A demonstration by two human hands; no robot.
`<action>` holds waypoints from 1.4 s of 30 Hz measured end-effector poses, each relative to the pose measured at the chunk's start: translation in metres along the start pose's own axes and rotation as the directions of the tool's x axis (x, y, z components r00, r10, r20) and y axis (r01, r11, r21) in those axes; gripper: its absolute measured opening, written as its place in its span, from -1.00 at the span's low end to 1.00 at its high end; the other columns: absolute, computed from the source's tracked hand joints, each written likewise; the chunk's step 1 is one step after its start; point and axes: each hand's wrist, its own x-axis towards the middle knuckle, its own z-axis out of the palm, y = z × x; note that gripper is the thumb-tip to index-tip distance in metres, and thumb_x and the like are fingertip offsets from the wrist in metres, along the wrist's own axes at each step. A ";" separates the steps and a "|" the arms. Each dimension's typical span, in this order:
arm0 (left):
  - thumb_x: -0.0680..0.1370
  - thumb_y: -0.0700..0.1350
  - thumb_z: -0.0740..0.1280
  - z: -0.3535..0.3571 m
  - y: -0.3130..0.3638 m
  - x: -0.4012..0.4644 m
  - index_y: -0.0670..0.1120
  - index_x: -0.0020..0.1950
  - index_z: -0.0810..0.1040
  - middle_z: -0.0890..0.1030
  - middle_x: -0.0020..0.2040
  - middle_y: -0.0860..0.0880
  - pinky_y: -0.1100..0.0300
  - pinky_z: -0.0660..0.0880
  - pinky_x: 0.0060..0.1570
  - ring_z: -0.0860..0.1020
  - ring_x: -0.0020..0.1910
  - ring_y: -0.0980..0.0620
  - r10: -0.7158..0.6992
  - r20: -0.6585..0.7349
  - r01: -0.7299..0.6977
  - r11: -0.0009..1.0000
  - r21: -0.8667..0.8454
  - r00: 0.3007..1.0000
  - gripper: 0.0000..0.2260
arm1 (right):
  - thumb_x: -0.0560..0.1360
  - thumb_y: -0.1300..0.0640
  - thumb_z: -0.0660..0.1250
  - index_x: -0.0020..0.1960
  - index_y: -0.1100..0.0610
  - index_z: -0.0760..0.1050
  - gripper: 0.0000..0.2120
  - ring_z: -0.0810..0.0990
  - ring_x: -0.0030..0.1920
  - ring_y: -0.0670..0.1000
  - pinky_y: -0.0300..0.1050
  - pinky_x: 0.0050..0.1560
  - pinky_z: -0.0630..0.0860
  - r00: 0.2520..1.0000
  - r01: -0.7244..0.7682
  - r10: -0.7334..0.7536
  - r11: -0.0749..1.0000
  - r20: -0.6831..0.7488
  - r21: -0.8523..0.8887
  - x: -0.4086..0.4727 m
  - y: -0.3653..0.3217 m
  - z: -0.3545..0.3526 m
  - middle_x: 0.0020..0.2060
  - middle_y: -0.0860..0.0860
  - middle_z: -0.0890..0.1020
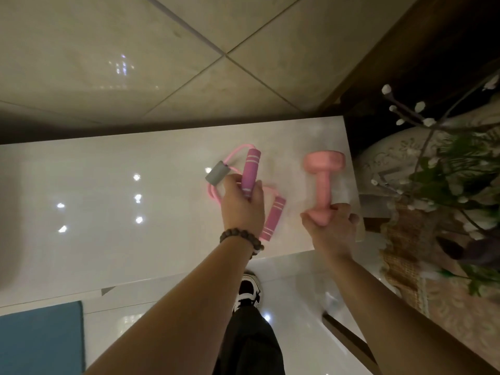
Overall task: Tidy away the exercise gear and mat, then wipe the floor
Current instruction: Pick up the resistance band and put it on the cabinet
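Pink dumbbell [323,182] — blurred, perhaps matte — bulbous ends.

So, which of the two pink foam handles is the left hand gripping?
The upper handle, standing up from the left hand. The other handle lies free on the white surface, nearer the person.

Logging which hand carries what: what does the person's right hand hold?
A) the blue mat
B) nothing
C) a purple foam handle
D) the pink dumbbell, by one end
D: the right hand grips the near end of the pink dumbbell; the left hand has the resistance band.
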 end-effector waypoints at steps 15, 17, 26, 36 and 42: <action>0.58 0.07 0.24 -0.196 -0.076 0.037 -0.07 -0.01 0.45 0.61 -0.17 -0.13 -0.05 0.55 -0.18 0.61 -0.20 -0.18 0.035 -0.438 0.063 0.976 0.209 0.898 -0.80 | 0.29 -0.08 0.54 0.17 0.17 0.34 -0.38 0.47 0.04 0.27 0.04 -0.05 0.49 0.994 0.111 -0.111 0.993 0.025 -0.035 -0.016 -0.026 0.021 0.14 0.21 0.40; 0.58 0.04 0.26 -0.211 -0.092 0.045 -0.13 0.18 0.46 0.61 -0.01 -0.18 -0.02 0.52 -0.07 0.59 -0.03 -0.21 -0.028 -0.382 0.148 0.946 0.289 0.924 -0.70 | 0.28 -0.08 0.54 0.17 0.17 0.34 -0.38 0.46 0.06 0.27 0.03 -0.05 0.47 0.990 0.133 -0.131 0.990 0.044 -0.043 -0.019 -0.031 0.024 0.14 0.21 0.39; 0.59 0.10 0.22 -0.163 -0.082 0.050 -0.07 0.54 0.11 0.13 0.55 -0.09 -0.06 0.02 0.50 0.03 0.54 -0.09 0.309 0.198 -0.342 0.532 0.775 0.930 -0.41 | 0.29 -0.06 0.55 0.18 0.19 0.33 -0.36 0.47 0.05 0.30 0.02 -0.06 0.44 0.985 0.166 -0.162 0.982 0.054 -0.086 -0.022 -0.038 0.022 0.15 0.24 0.40; 0.58 -0.14 0.20 -0.118 -0.084 0.092 -0.11 0.15 0.48 0.49 0.09 -0.11 0.01 0.32 0.11 0.42 0.08 -0.17 0.433 0.273 -0.452 0.392 0.802 0.859 -0.82 | 0.30 -0.04 0.55 0.18 0.17 0.33 -0.38 0.48 0.02 0.25 -0.08 -0.12 0.36 0.982 0.187 -0.182 0.978 0.056 -0.088 -0.019 -0.033 0.024 0.16 0.20 0.39; 0.47 0.05 0.31 -0.124 -0.076 0.080 -0.05 0.38 0.32 0.37 0.36 -0.11 -0.16 0.16 0.41 0.28 0.37 -0.17 0.375 0.381 -0.504 0.323 0.801 0.845 -0.49 | 0.29 -0.04 0.55 0.18 0.15 0.34 -0.40 0.48 0.03 0.26 -0.08 -0.11 0.38 0.985 0.167 -0.163 0.983 0.049 -0.079 -0.021 -0.034 0.024 0.16 0.18 0.39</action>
